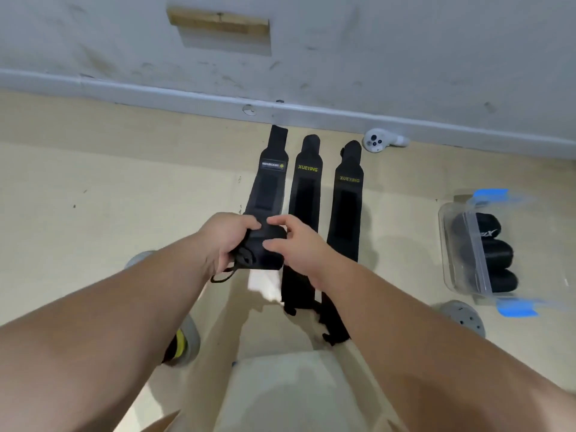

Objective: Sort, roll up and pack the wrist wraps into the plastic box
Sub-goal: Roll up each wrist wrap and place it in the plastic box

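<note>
Three black wrist wraps lie side by side on the floor, stretching toward the wall. The leftmost wrap (267, 185) carries a white label, and its near end is rolled into a thick roll (265, 249). My left hand (226, 240) grips that roll from the left, with the thumb loop hanging under it. My right hand (294, 244) touches the roll's right side with fingers and thumb spread. The middle wrap (306, 194) and the right wrap (346, 207) lie flat, both marked XUEYING. A clear plastic box (448, 244) at the right holds three rolled black wraps.
A white hand-held controller (378, 141) lies by the skirting board behind the wraps. The box has blue clips (491, 194) at its ends. Grey shoes (464, 316) show near the box and at the lower left. The wall runs across the far side.
</note>
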